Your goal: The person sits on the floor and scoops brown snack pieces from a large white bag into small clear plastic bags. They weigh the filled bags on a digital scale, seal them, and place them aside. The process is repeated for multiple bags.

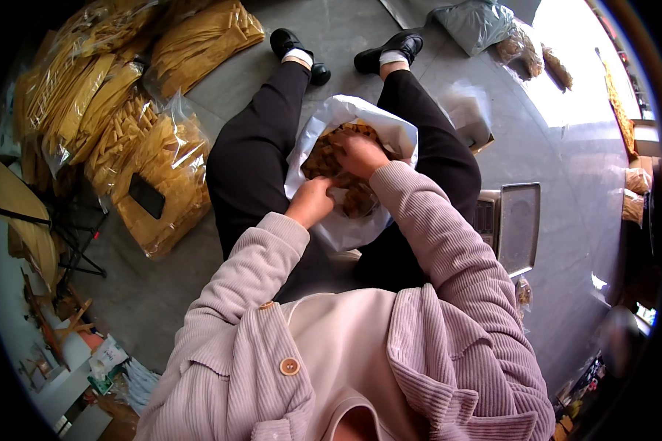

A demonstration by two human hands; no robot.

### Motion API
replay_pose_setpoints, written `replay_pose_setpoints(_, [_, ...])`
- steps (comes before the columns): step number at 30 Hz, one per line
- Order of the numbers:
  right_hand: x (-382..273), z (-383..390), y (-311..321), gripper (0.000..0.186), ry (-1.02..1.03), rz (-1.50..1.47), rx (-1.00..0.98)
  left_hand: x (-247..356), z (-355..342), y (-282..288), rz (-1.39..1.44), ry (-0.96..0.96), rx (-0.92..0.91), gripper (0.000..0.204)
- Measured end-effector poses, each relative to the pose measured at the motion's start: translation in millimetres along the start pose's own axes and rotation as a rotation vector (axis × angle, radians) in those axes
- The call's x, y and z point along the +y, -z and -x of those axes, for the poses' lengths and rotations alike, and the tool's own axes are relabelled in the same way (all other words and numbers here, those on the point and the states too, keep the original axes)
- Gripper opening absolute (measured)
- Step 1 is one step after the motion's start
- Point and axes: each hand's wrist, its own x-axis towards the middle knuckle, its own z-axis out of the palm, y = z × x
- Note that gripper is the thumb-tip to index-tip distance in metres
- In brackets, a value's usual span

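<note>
A white bag (397, 147) full of small orange-brown pieces (318, 160) stands between my black-trousered legs. My right hand (357, 153) reaches into its upper part, fingers curled among the pieces; whatever they hold is hidden. At the bag's left side, my left hand (312, 200) is closed, with its fingertips just inside, below and left of my right hand. I cannot make out what it grips.
Clear bags of yellowish strips (99, 110) pile at left, one bearing a black phone (146, 193). A metal tray (522, 228) and scale (485, 220) lie right of my legs. Grey and clear bags (471, 29) sit top right. A folding stand (81, 246) is at far left.
</note>
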Motion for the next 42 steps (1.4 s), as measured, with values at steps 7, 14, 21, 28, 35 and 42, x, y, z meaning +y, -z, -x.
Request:
replay_pose_setpoints(7, [-1, -33, -18, 0.058, 0.064, 0.453, -0.431, -2, 1, 0, -0.010, 0.003, -0.037, 0.037])
replay_pose_setpoints(14, [7, -20, -29, 0.058, 0.150, 0.482, -0.396, 5, 1, 5, 0.011, 0.000, -0.058, 0.036])
replay_pose_setpoints(21, [5, -18, -15, 0.059, 0.079, 0.363, -0.462, 0, -1, 5, 0.054, 0.015, -0.062, 0.033])
replay_pose_setpoints(28, [-3, 7, -7, 0.050, -0.027, 0.343, -0.641, -6, -3, 3, 0.088, -0.009, -0.036, 0.030])
replay_pose_setpoints(35, [30, 14, 5, 0.037, -0.277, -0.116, -0.232, -11, -9, 1, 0.172, 0.042, -0.117, 0.038])
replay_pose_setpoints(42, [-17, 33, 58, 0.029, -0.558, -1.087, -0.284, -8, -10, 7, 0.462, 0.134, -0.133, 0.061])
